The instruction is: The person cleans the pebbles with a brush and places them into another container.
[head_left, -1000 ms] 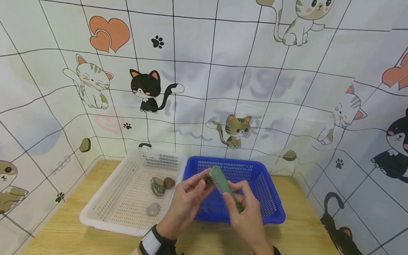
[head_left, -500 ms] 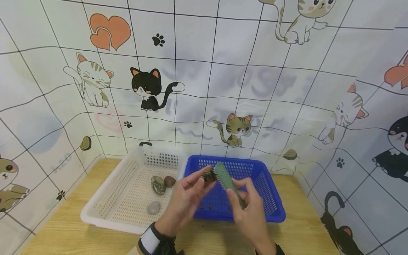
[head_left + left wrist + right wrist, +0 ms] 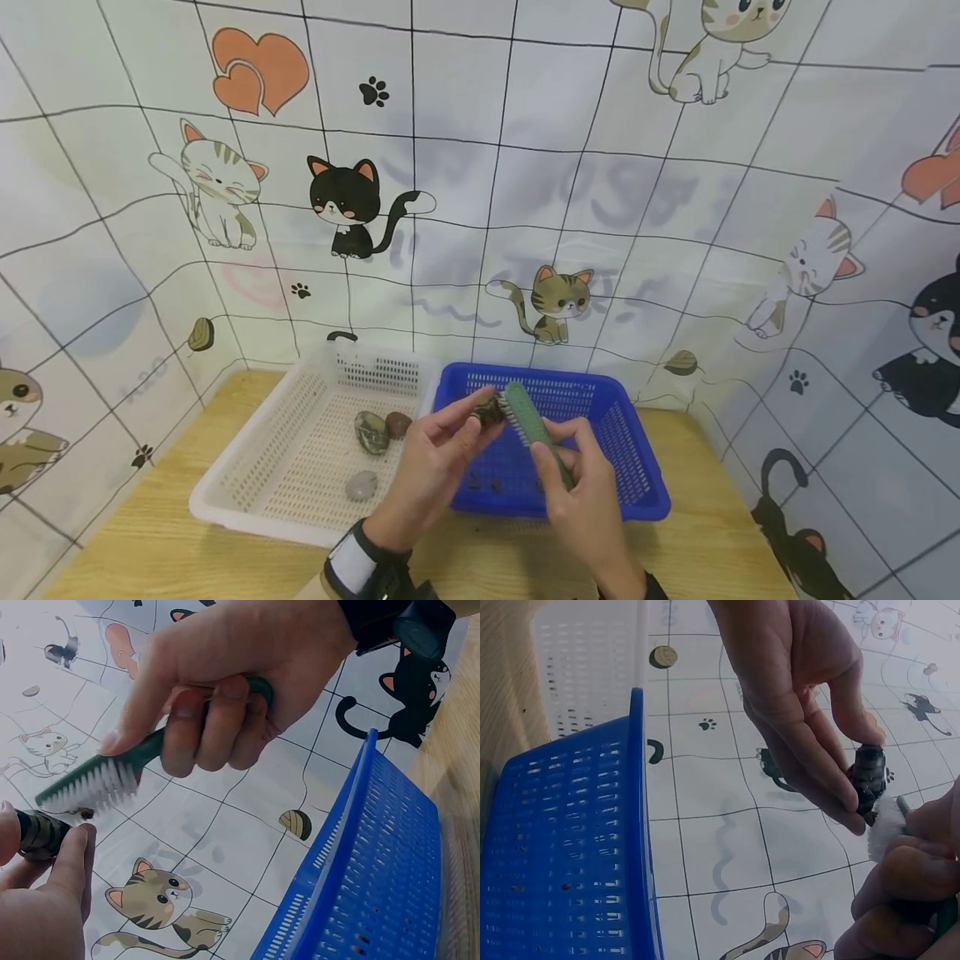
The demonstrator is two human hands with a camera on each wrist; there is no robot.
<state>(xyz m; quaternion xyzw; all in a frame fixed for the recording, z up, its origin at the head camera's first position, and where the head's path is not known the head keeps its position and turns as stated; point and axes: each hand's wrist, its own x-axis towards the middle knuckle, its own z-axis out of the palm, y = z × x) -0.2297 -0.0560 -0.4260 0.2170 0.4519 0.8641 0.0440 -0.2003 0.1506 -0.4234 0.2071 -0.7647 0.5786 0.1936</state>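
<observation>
- A dark, glossy, roughly barrel-shaped stone (image 3: 488, 411) with tan stripes is pinched by the left hand (image 3: 435, 467), seen against the blue basket (image 3: 633, 442) from the head.
- At its four o'clock, the right hand (image 3: 583, 492) grips a green brush (image 3: 528, 417), white bristles against the stone's end.
- White basket (image 3: 300, 467): green-patterned stone (image 3: 372, 432) and reddish-brown stone (image 3: 397, 425) toward nine, pale grey stone (image 3: 362, 486) at eight.
- Hands and brush hide part of the blue basket; small dark bits (image 3: 495, 485) show inside at six.
</observation>
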